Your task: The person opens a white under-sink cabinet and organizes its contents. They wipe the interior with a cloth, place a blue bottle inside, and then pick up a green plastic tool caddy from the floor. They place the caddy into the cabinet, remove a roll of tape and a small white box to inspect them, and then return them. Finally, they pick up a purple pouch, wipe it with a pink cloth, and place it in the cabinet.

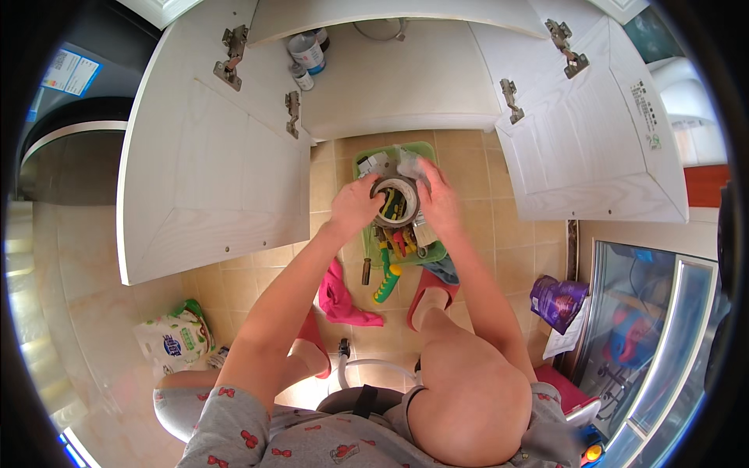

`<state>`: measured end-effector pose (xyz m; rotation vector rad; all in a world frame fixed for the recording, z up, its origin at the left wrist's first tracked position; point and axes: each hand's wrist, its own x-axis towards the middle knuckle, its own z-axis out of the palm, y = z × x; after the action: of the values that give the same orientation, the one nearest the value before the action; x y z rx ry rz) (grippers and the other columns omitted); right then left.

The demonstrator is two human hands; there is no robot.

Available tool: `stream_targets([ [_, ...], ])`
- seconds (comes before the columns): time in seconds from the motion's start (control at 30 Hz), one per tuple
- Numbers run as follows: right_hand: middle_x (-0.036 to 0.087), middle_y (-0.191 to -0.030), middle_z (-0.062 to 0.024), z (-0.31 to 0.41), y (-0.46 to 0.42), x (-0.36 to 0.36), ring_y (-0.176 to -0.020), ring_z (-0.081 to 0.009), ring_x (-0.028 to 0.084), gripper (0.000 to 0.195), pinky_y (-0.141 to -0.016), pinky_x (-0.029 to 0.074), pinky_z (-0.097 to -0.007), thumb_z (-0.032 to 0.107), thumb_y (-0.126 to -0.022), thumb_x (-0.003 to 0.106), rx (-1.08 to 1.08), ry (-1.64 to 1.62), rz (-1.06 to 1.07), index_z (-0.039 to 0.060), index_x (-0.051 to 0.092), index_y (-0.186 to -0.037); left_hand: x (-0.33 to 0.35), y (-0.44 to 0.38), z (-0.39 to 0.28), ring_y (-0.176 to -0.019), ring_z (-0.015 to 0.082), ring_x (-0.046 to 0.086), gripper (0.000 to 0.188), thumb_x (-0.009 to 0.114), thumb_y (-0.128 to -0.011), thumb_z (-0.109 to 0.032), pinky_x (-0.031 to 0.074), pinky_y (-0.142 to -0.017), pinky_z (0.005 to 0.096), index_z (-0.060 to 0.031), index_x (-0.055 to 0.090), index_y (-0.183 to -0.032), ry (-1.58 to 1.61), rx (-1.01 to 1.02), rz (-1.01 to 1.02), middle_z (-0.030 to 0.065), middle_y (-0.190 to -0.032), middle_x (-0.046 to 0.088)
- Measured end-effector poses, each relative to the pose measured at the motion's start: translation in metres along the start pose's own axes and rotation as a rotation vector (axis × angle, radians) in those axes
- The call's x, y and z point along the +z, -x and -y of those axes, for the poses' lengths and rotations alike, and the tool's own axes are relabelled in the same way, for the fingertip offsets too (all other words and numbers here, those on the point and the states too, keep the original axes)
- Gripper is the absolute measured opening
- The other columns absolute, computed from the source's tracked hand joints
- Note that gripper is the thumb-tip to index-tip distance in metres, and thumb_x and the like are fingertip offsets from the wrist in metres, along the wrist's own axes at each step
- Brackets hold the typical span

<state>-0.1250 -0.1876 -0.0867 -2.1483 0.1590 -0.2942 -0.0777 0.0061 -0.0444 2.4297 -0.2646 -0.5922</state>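
Note:
My left hand (358, 203) grips the left side of a roll of tape (413, 206), its thumb over the rim. My right hand (440, 199) is against the roll's right side, its fingers beside a clear plastic bag (411, 164); whether it grips either is unclear. The roll is above a green plastic basket (432, 151) on the floor, and dark and yellow items show through its hole. Red- and yellow-handled tools (401, 241) and a paintbrush (423, 233) lie in the basket. A screwdriver (366, 270) and a green-and-yellow handle (386, 285) stick out over its near edge.
A white cabinet stands ahead, its left door (216, 175) and right door (585, 128) swung open. Bottles (306, 52) stand inside. A pink cloth (342, 301) lies near my feet. A printed plastic package (178, 339) is at left, a purple bag (557, 303) at right.

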Motion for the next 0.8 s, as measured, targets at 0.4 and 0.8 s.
stream_targets([
  [0.4, 0.066, -0.11, -0.0184, -0.065, 0.088, -0.043, -0.096, -0.0294, 0.066, 0.036, -0.081, 0.051, -0.0392, 0.029, -0.098, 0.051, 0.42, 0.085, 0.081, 0.0049, 0.057, -0.123, 0.011, 0.013, 0.058, -0.085, 0.0276, 0.067, 0.047, 0.054, -0.091, -0.046, 0.054, -0.076, 0.0382, -0.0115, 0.059, -0.123, 0.0, -0.086, -0.134, 0.0164, -0.093, 0.065],
  [0.8, 0.054, -0.134, -0.015, -0.042, 0.124, -0.007, -0.129, -0.022, 0.048, 0.063, -0.107, 0.035, -0.0292, -0.004, -0.082, 0.043, 0.618, -0.568, 0.062, 0.0027, 0.04, -0.145, 0.047, 0.024, 0.087, -0.109, 0.0203, 0.052, 0.027, 0.052, -0.089, -0.035, 0.047, -0.087, 0.047, -0.0169, 0.047, -0.108, 1.084, -0.562, 0.269, 0.0009, -0.115, 0.053],
])
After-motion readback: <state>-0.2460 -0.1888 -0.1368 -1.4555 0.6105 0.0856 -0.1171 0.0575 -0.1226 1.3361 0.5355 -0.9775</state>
